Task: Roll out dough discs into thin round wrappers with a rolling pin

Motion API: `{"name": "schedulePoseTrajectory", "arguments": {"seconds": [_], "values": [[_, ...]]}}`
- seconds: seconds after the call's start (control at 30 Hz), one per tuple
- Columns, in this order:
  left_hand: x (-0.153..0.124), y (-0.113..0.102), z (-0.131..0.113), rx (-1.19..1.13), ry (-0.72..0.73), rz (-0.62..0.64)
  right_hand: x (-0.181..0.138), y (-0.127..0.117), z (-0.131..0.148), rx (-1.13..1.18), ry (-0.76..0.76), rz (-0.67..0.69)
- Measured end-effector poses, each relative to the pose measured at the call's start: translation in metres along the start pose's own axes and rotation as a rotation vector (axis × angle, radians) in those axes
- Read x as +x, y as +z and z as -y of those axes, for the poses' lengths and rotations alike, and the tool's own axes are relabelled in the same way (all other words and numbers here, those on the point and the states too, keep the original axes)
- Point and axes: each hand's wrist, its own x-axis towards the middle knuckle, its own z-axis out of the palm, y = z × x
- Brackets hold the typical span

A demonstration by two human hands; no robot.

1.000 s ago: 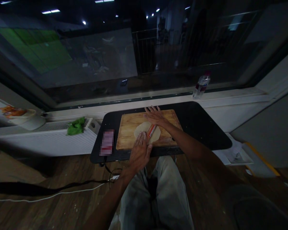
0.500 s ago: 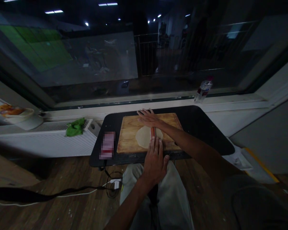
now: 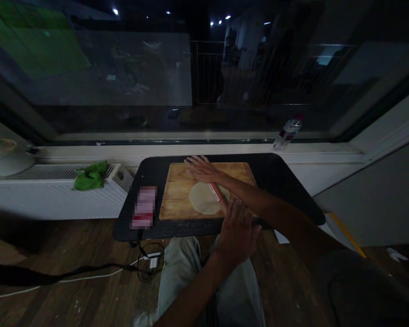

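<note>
A flat, pale round of dough (image 3: 201,198) lies on a wooden board (image 3: 175,188). Across its right part runs a slim rolling pin (image 3: 218,193) with a red-and-white label, slanting from far left to near right. My right hand (image 3: 202,169) reaches over from the right and lies on the pin's far end, its fingers spread out flat. On the near end rests my left hand (image 3: 236,225), fingers laid over the pin and thumb held apart to the right. Both hands are open and press from above; the pin's ends are hidden under them.
The board sits on a black table (image 3: 276,181). Left of it lies a blurred-out pink phone-like thing (image 3: 145,206). A plastic bottle (image 3: 288,132) stands on the window sill. A green cloth (image 3: 91,175) lies on the radiator (image 3: 54,197). Cables (image 3: 150,268) hang below the table's left corner.
The rolling pin has turned from nearly straight to a slant, its near end swinging right with my left hand. My right hand stays on the far end. The view has shifted somewhat.
</note>
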Motion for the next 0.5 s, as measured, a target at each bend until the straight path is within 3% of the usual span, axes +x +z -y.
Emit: {"name": "schedulePoseTrajectory", "arguments": {"seconds": [0.13, 0.27, 0.5], "values": [[0.008, 0.013, -0.002, 0.001, -0.010, 0.008, -0.008, 0.002, -0.009, -0.029, 0.020, -0.003], [0.000, 0.017, 0.012, 0.048, 0.037, -0.016, -0.016, 0.005, -0.019, -0.065, 0.088, -0.041], [-0.027, -0.011, 0.054, 0.149, -0.100, -0.057, -0.042, -0.003, -0.039, -0.055, 0.313, -0.036]]}}
